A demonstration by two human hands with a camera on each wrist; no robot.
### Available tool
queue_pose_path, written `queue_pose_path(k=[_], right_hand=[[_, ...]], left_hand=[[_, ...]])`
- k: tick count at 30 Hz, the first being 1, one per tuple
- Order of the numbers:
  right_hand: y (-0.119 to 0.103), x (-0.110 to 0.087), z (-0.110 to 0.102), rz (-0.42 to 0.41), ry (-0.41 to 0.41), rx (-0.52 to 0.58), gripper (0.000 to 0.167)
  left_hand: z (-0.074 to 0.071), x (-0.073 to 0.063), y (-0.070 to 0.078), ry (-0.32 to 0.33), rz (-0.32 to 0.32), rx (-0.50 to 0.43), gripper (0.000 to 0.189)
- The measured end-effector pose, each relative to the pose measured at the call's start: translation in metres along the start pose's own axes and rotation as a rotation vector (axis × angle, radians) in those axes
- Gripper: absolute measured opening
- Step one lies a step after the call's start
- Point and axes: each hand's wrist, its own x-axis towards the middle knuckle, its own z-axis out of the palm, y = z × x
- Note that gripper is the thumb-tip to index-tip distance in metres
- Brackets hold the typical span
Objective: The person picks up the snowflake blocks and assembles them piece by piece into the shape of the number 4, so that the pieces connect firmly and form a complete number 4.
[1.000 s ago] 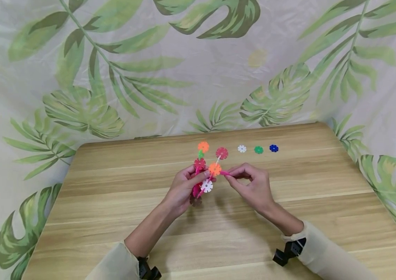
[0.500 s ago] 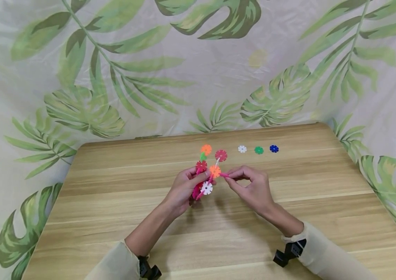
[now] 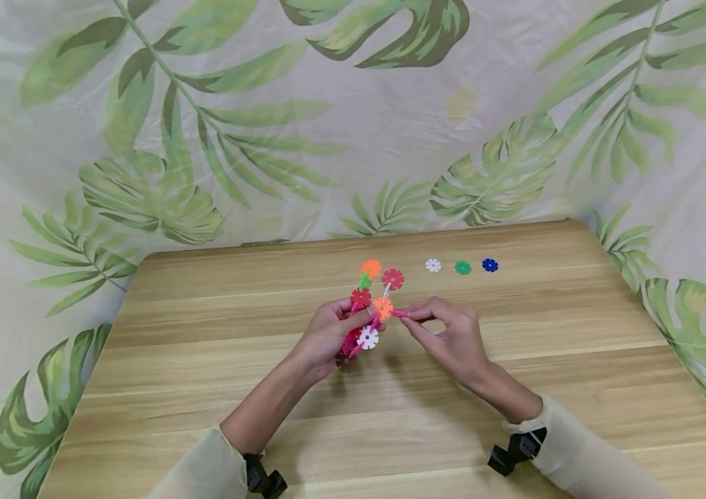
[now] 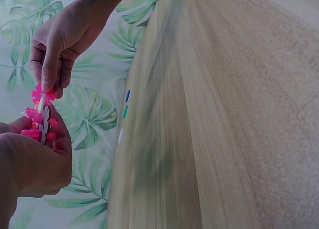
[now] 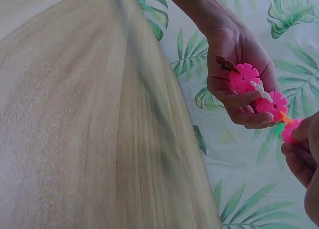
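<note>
My left hand (image 3: 328, 336) grips a chain of interlocking notched plastic discs above the table, thumb over the front. A white disc (image 3: 367, 337) and an orange disc (image 3: 383, 308) face up on its right side. A red disc (image 3: 393, 279) juts out beyond the orange one, and another orange disc (image 3: 371, 268) tops a green piece at the far end. My right hand (image 3: 449, 336) pinches a pink disc (image 5: 290, 132) between thumb and index finger, set against the near orange disc's edge. In the right wrist view, left fingers (image 5: 249, 117) curl round further pink discs; part of the chain is hidden.
Loose on the wooden table (image 3: 234, 291), towards its far edge, lie a white disc (image 3: 433, 265), a green disc (image 3: 462, 267) and a blue disc (image 3: 489, 265) in a row. A leaf-patterned cloth (image 3: 265, 138) hangs behind the table.
The chain has tilted slightly in my left hand, its far orange end shifting right and a little nearer. My right hand keeps its pinch on the pink disc, almost in place.
</note>
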Motion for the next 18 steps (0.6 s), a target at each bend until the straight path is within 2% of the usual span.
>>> queue_pose_path(k=[6, 18], right_hand=[[0.0005, 0.0009, 0.0018, -0.084, -0.004, -0.052, 0.017], [0.0013, 0.0024, 0.0031, -0.167, -0.013, -0.169, 0.023]], left_hand=[[-0.0012, 0.0014, -0.0018, 0.002, -0.004, -0.002, 0.027], [0.0003, 0.0041, -0.0076, 0.028, -0.003, -0.036, 0.027]])
